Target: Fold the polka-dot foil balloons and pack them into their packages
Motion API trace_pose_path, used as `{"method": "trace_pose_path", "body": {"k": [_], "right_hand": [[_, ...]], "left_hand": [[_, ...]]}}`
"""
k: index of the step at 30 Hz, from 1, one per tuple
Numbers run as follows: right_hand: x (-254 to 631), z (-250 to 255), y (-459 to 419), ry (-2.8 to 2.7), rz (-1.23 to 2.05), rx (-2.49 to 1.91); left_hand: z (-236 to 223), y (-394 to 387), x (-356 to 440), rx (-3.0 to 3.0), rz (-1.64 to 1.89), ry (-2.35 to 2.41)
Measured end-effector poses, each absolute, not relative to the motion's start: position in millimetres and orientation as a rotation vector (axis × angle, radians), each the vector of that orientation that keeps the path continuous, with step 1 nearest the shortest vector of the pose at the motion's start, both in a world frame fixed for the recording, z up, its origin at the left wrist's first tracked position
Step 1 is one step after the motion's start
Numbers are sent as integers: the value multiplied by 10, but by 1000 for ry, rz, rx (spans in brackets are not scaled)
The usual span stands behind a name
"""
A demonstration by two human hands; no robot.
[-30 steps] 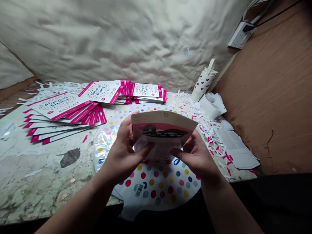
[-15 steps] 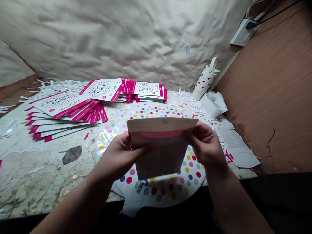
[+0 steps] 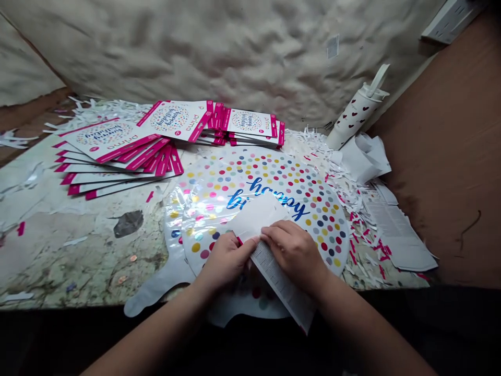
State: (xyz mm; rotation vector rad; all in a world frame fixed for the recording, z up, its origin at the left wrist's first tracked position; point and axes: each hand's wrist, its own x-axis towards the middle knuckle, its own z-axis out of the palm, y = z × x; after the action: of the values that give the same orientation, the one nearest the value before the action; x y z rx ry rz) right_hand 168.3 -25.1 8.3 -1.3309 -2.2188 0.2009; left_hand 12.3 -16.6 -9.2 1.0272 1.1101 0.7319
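Note:
A flat round foil balloon [image 3: 282, 183] with coloured dots and blue "happy birthday" lettering lies on the table in front of me. On its near part both hands press a white and pink paper packet [image 3: 270, 245], which lies slanted and reaches past the table's near edge. My left hand [image 3: 225, 261] pinches the packet's left side with curled fingers. My right hand [image 3: 295, 250] lies fingers down on its middle, gripping it.
Fanned stacks of pink and white printed packets [image 3: 117, 151] lie at the back left and centre. A white bottle [image 3: 354, 117] with hearts leans at the back right beside crumpled paper [image 3: 366, 159]. White paper shreds [image 3: 336, 177] and printed sheets [image 3: 395, 230] litter the right side.
The packet, held up in the air before, has come down onto the balloon and turned slantwise. Both hands have moved down and closer together. The balloon's lettering is now uncovered.

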Motion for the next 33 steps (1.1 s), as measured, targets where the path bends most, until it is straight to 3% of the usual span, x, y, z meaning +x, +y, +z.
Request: {"method": "trace_pose_path", "body": {"k": [6, 11, 19, 26, 28, 30, 33], "right_hand": [[1685, 102, -217, -2276, 116, -1347], [1766, 135, -242, -2215, 325, -1332], [1692, 70, -225, -2392, -231, -1427], [2892, 237, -140, -1755, -206, -2547], [2825, 257, -287, -1947, -95, -2379], [2500, 223, -434, -2286, 51, -1913], [1992, 133, -502, -2367, -35, -1588]], "left_hand": [[32, -179, 125, 1177, 728, 1118], [22, -199, 109, 1159, 628, 1149], [8, -202, 170, 1202, 594, 1158], [-83, -143, 56, 1004, 681, 1214], [-100, -130, 90, 957, 718, 1230], [-91, -142, 155, 964, 731, 1195], [-39, -160, 172, 1118, 752, 1066]]}}
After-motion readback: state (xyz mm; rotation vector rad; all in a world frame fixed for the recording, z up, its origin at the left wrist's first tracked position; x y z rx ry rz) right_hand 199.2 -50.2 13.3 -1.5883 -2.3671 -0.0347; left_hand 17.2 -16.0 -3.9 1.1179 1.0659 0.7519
